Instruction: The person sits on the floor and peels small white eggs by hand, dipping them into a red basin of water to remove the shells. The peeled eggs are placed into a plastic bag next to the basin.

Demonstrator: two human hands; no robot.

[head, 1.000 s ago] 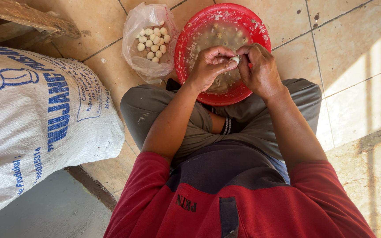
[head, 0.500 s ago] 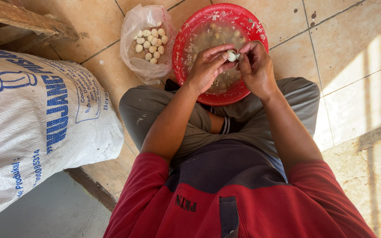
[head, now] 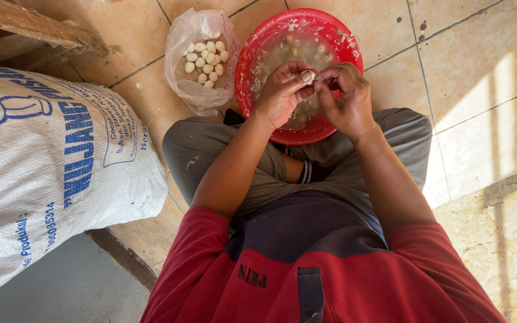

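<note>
A person in a red shirt and grey trousers is sitting cross-legged on a tan tiled floor (head: 468,90), seen from above. Both hands are meeting over a red plastic basin (head: 258,48) that is resting on the floor just in front of the crossed legs. The left hand (head: 279,96) is closing its fingers (head: 297,78) around a small pale egg (head: 307,75), pinching it between thumb and fingertips. The right hand (head: 348,98) is curling its fingers (head: 330,75) in against the same egg from the other side, so the two hands are touching at the egg, gripping it together above the middle of the basin. The basin is holding cloudy water with more small pieces sitting in it, too murky to tell apart.

Just beside the basin, to the person's left, a clear plastic bag (head: 178,78) is lying open on the floor, holding a cluster of small white peeled eggs (head: 206,57). Further left, a large white woven sack (head: 49,167) with blue printing is lying on its side, filling much of that edge of the scene. Behind the sack, a weathered wooden plank (head: 37,24) is slanting across the far corner. Sunlight is falling in bright patches on the tiles to the person's right.
</note>
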